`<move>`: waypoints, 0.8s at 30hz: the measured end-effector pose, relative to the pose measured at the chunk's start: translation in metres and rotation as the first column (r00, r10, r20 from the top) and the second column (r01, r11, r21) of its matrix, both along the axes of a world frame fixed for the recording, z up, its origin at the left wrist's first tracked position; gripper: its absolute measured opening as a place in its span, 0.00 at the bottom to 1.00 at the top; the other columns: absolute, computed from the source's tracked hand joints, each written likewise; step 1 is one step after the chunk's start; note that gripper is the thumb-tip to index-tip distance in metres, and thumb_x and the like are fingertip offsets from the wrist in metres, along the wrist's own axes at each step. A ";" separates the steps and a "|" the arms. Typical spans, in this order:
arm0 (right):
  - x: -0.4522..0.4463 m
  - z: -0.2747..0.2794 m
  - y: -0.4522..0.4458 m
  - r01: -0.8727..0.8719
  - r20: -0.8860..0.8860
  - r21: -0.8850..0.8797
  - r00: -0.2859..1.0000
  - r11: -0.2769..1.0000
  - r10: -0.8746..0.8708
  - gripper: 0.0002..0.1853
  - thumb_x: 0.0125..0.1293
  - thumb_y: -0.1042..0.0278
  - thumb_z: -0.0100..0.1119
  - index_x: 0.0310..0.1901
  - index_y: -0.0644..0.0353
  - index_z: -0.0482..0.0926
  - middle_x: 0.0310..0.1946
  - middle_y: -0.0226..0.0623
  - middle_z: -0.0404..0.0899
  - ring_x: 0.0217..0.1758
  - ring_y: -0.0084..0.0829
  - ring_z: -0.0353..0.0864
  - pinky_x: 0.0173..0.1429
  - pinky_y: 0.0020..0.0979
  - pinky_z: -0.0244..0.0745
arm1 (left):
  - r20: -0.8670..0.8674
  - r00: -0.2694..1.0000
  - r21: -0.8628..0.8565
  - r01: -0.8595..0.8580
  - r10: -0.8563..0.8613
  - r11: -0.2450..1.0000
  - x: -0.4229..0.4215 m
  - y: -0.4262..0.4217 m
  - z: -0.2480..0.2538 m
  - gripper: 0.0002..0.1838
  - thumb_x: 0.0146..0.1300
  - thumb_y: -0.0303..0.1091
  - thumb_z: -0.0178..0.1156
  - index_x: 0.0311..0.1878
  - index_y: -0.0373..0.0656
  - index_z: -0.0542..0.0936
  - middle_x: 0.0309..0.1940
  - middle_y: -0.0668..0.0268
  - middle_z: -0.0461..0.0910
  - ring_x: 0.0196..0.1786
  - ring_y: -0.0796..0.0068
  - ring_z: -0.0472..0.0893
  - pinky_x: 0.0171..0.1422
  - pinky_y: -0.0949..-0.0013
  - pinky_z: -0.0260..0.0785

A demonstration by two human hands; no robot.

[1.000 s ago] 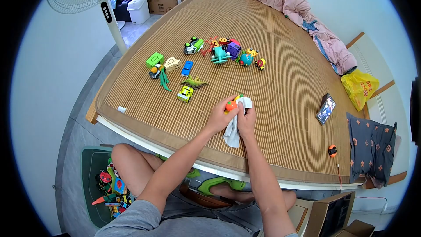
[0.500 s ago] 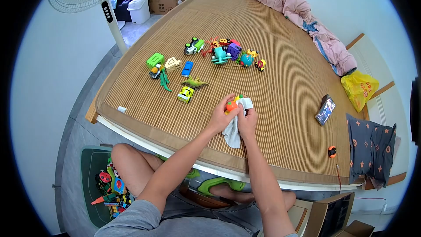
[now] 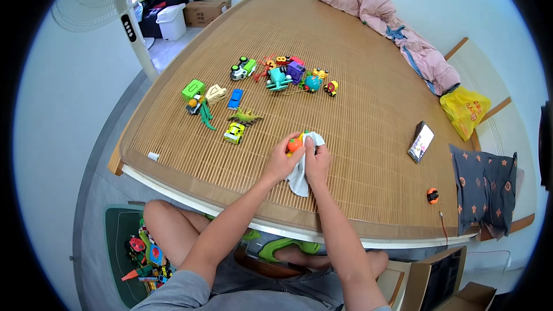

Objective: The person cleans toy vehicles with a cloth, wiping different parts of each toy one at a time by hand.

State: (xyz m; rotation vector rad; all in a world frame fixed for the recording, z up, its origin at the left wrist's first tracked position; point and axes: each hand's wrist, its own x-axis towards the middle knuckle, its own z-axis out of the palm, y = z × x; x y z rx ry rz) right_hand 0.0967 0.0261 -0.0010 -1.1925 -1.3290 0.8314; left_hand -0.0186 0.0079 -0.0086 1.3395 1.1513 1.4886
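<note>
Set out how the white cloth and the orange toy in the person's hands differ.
The white cloth is pale and plain; the orange toy is brightly coloured. The cloth hangs limp in folds, while the toy looks rounded. The cloth is in the right hand; the toy is in the left hand's fingers. Both are held close together.

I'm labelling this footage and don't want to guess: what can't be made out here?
All in the head view:
Orange toy: far side, hidden by its front and the left hand.
Right hand: some fingertips, hidden by the white cloth.
Phone: screen picture, too small and washed out.
Bin: bottom, buried under toys.
Fan: top, cut by upper edge.
</note>
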 end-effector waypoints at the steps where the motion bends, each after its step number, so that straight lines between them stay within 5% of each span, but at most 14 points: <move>1: -0.001 0.001 0.000 0.013 -0.035 -0.002 0.999 1.000 -0.013 0.19 0.68 0.56 0.58 0.46 0.69 0.79 0.36 0.44 0.84 0.40 0.29 0.83 0.43 0.32 0.76 | 0.014 1.000 0.000 -0.016 0.016 1.000 0.001 0.000 -0.002 0.26 0.60 0.37 0.63 0.59 0.33 0.73 0.48 0.54 0.80 0.50 0.67 0.80 0.55 0.66 0.71; 5: -0.001 -0.009 0.006 0.098 0.097 0.010 0.990 0.995 -0.099 0.21 0.68 0.53 0.58 0.44 0.69 0.80 0.31 0.46 0.84 0.35 0.31 0.84 0.40 0.34 0.76 | 0.001 0.999 -0.079 0.052 -0.052 0.996 -0.003 0.000 -0.003 0.25 0.63 0.31 0.61 0.63 0.32 0.69 0.51 0.58 0.77 0.53 0.74 0.77 0.58 0.70 0.70; 18: -0.004 0.008 -0.005 0.099 0.100 0.010 0.990 0.995 -0.100 0.16 0.68 0.62 0.55 0.49 0.66 0.79 0.36 0.48 0.84 0.41 0.37 0.85 0.45 0.36 0.77 | 0.059 0.997 0.026 0.038 -0.040 0.999 0.001 0.000 -0.003 0.25 0.61 0.34 0.63 0.59 0.33 0.72 0.47 0.56 0.80 0.49 0.72 0.80 0.53 0.69 0.73; 24: -0.006 0.001 -0.003 0.113 0.101 0.152 0.986 0.982 -0.129 0.16 0.68 0.63 0.54 0.53 0.65 0.73 0.37 0.47 0.82 0.40 0.39 0.84 0.45 0.36 0.76 | 0.040 0.998 0.000 0.049 -0.049 0.999 -0.001 -0.002 -0.002 0.25 0.63 0.32 0.62 0.61 0.32 0.70 0.49 0.56 0.79 0.51 0.73 0.79 0.55 0.70 0.72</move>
